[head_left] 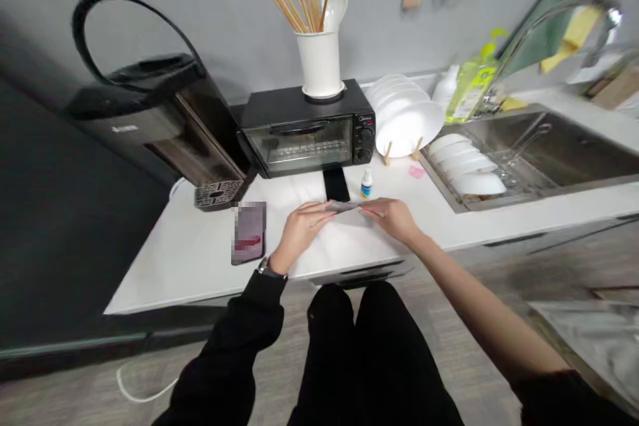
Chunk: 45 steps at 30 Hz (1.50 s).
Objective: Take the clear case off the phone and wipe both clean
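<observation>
My left hand (302,229) and my right hand (392,217) meet over the white counter (200,259), each pinching one end of a thin grey strip-like object (344,208), perhaps a folded cloth or packet; it is too small to name. Just behind it lies a black flat item (336,184) and a small white dropper bottle with a blue cap (366,183). A phone (248,233) lies on the counter left of my left hand.
A black toaster oven (305,130) carries a white utensil holder (319,60) with chopsticks. White plates (407,120) stand in a rack; bowls (466,163) sit in the steel sink (549,153). A green soap bottle (472,83) and a dark appliance (150,113) flank them.
</observation>
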Motion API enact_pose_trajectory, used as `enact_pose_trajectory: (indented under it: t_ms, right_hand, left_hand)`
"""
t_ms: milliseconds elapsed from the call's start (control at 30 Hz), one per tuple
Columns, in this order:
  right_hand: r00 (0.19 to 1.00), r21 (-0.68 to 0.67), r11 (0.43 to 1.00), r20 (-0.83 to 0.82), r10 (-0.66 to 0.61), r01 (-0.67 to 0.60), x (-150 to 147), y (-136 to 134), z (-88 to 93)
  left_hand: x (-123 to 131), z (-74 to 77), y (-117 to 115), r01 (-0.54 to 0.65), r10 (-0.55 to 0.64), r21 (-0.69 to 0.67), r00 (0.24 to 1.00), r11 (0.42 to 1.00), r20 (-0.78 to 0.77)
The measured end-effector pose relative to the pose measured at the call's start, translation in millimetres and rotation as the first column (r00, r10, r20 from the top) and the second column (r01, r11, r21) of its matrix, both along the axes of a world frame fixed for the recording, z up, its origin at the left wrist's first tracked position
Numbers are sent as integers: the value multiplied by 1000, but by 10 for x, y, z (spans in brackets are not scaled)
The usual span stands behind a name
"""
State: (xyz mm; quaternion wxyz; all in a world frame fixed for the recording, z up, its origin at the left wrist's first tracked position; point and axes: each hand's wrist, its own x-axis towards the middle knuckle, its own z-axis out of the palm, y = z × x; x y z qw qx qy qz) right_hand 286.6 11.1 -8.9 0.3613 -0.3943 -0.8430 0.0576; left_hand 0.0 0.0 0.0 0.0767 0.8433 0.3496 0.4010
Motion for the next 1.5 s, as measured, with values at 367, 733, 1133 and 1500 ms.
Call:
enact_pose_trajectory:
  t_ms: [367, 733, 1133, 1500]
  right_hand:
    - [991, 253, 965, 131, 40, -72, 62, -724, -117]
    - [992, 88, 990, 66, 107, -113, -48, -1216, -37]
    - [989, -95, 992, 125, -73, 86, -9, -948, -121]
    - [913, -302, 910, -205, -354, 285, -33, -570, -167]
  left_hand:
    - [-24, -15, -635, 140, -145, -39, 974, 989, -177]
    - [36, -56, -844, 199, -242, -189, 941, 961, -236]
    - [129, -78, -614, 10, -121, -235, 878, 972, -463]
    - [-31, -41, -510, -114, -48, -231, 802, 966, -596]
